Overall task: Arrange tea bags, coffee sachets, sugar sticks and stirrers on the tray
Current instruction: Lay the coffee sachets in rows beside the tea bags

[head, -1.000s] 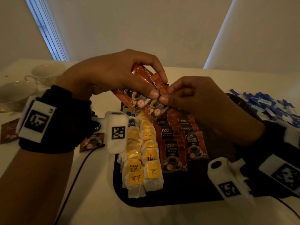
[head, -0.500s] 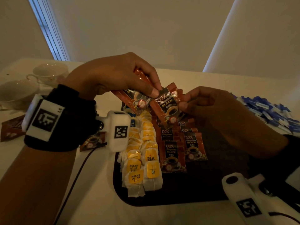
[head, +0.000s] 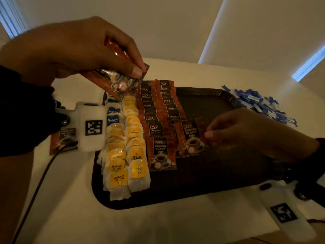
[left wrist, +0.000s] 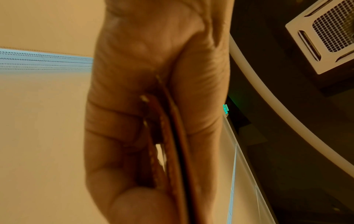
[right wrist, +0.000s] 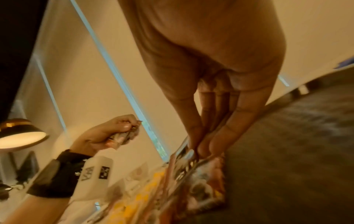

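Note:
A dark tray (head: 219,180) holds two rows of tea bags (head: 126,155) at its left and two rows of red-brown coffee sachets (head: 158,111) beside them. My left hand (head: 84,48) hovers above the tray's far left corner and grips a small stack of coffee sachets (head: 119,80), seen edge-on as sachets (left wrist: 172,151) in the left wrist view. My right hand (head: 246,134) pinches the right edge of one coffee sachet (head: 190,136) at the near end of the second sachet row, low over the tray; the right wrist view shows thumb and fingers (right wrist: 199,145) on it.
A heap of blue and white sugar sticks (head: 260,104) lies on the white table right of the tray. One coffee sachet (head: 64,141) lies on the table left of the tray, partly behind my left wrist camera. The tray's right half is bare.
My right hand took one sachet from the stack in my left hand and carried it down to the near end of the second sachet row. The left hand stayed raised with the stack.

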The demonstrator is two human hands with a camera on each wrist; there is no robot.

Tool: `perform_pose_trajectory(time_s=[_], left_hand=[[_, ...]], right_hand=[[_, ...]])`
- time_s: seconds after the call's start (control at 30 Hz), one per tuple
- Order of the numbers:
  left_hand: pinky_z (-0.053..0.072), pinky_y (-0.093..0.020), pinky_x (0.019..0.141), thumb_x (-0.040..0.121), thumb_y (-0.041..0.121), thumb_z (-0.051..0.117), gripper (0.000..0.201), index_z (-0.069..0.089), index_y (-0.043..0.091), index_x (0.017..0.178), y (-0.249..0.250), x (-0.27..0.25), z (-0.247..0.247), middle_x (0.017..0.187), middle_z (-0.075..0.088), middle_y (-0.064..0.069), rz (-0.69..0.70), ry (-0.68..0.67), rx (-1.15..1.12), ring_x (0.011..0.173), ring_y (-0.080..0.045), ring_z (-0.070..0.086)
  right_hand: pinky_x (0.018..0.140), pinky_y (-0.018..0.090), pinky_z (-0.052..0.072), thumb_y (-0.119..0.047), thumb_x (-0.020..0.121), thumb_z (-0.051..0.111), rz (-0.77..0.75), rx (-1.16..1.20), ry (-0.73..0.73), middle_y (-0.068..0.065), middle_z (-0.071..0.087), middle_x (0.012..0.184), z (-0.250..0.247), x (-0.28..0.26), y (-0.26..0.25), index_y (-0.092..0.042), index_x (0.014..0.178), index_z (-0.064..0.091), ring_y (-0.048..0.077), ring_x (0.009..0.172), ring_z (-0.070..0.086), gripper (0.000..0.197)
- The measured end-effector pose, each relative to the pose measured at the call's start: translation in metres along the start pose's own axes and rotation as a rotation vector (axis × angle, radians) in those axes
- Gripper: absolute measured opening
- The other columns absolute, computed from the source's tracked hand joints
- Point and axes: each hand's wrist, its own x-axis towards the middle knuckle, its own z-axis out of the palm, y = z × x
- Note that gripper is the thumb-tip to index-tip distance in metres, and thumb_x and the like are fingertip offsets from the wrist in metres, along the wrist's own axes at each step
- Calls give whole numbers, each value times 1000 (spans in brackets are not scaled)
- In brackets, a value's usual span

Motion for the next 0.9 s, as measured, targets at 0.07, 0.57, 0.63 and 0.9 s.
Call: perform_pose_trajectory(time_s=[0.07, 0.57, 0.63, 0.9], left_hand=[[56, -53, 80, 33, 83, 70, 73, 71, 36, 90, -1, -2, 0, 93, 73, 2, 12, -2, 17, 85, -22, 70], [55, -58, 76, 44, 73, 77, 60, 72, 36, 92, -2, -5, 0, 94, 73, 0, -36, -23, -5, 87, -25, 71], [55, -58, 77, 42, 72, 77, 61, 72, 35, 90, -1, -5, 2, 93, 73, -1, -21, -26, -27, 86, -25, 71], [58, -53, 73, 48, 57, 85, 49, 73, 30, 87, -2, -1, 2, 91, 73, -2, -17, -6, -34, 84, -26, 71]], right_hand=[[66, 23, 53, -16, 81, 65, 100, -34, -71, 5, 70, 89, -1, 1, 11, -13, 88, 68, 15, 80, 67, 8], [56, 16, 52, -13, 82, 64, 206, -59, -191, 0, 73, 74, 9, 26, 7, -8, 88, 68, 7, 67, 69, 8], [56, 16, 53, -12, 81, 64, 213, -50, -186, 0, 73, 73, 9, 28, 8, -8, 88, 68, 7, 66, 69, 9], [53, 16, 52, -11, 81, 65, 182, -30, -189, 1, 72, 72, 12, 37, 9, -6, 86, 68, 7, 64, 69, 8]])
